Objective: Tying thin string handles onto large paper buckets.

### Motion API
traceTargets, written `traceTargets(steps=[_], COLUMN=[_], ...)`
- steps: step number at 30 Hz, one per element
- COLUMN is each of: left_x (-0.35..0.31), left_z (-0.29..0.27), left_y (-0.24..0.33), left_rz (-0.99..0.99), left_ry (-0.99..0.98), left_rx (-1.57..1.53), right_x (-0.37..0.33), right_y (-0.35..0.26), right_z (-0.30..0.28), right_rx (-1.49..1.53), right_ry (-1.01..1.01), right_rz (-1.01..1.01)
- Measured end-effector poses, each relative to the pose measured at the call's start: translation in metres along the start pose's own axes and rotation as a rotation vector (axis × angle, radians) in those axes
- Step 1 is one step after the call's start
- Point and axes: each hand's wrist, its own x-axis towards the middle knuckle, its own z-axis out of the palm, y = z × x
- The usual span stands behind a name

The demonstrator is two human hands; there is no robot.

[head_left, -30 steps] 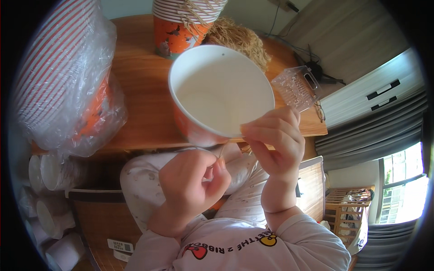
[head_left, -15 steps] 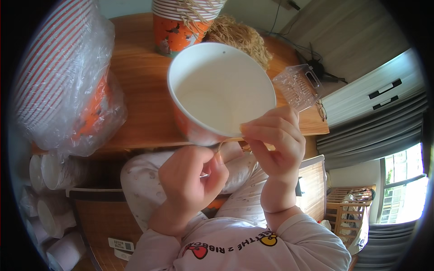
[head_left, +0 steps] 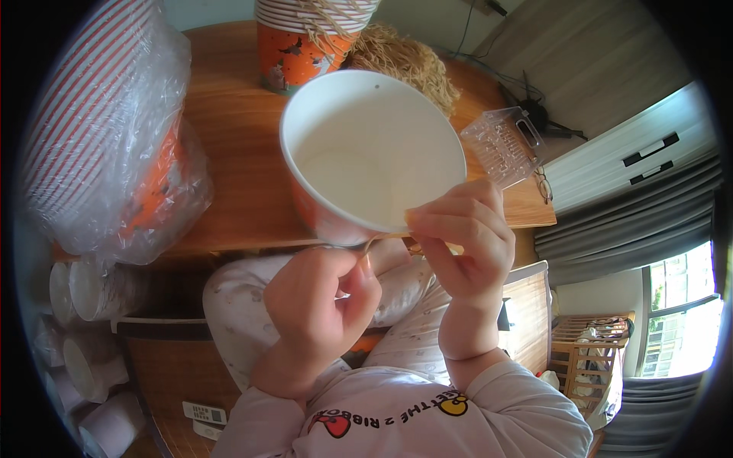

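Note:
A large paper bucket (head_left: 347, 175), white inside and orange outside, leans toward me at the table's front edge. Its far wall has a small dark hole near the rim. Just below the near rim, my left hand (head_left: 324, 294) is closed, pinching a thin tan cord (head_left: 369, 243) between thumb and forefinger. My right hand (head_left: 467, 240) is closed too, its thumb and fingertips pinched at the bucket's near-right rim where the cord runs. Whether the cord passes through the near wall is hidden by the fingers.
Behind the bucket stand a stack of orange buckets (head_left: 294, 53) and a heap of tan cords (head_left: 405, 65). A plastic-wrapped bucket stack (head_left: 99, 145) fills the left. On the table's right are a clear plastic box (head_left: 500, 145) and glasses (head_left: 544, 185). White rolls or cups (head_left: 84, 366) lie lower left.
My left hand has shifted very slightly left, and the bucket has tipped a touch the same way. The right hand keeps its pinch at the rim.

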Motion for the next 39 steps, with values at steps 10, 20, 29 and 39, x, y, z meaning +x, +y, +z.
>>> traceTargets(steps=[10, 20, 29, 39], left_x=[-0.001, 0.000, 0.001, 0.002], left_z=[0.003, -0.009, -0.010, -0.013], left_y=[0.000, 0.005, 0.007, 0.004], left_rz=[0.008, -0.053, -0.089, -0.108], left_ry=[-0.040, -0.102, -0.138, -0.189], left_rx=[-0.012, -0.294, -0.349, -0.412], right_x=[-0.001, -0.004, -0.006, -0.006], right_y=[-0.001, -0.015, -0.011, -0.017], right_z=[0.001, 0.002, 0.003, 0.000], right_rx=[-0.002, -0.139, -0.091, -0.040], right_ry=[0.021, 0.075, 0.101, 0.063], right_rz=[0.021, -0.083, -0.138, -0.087])
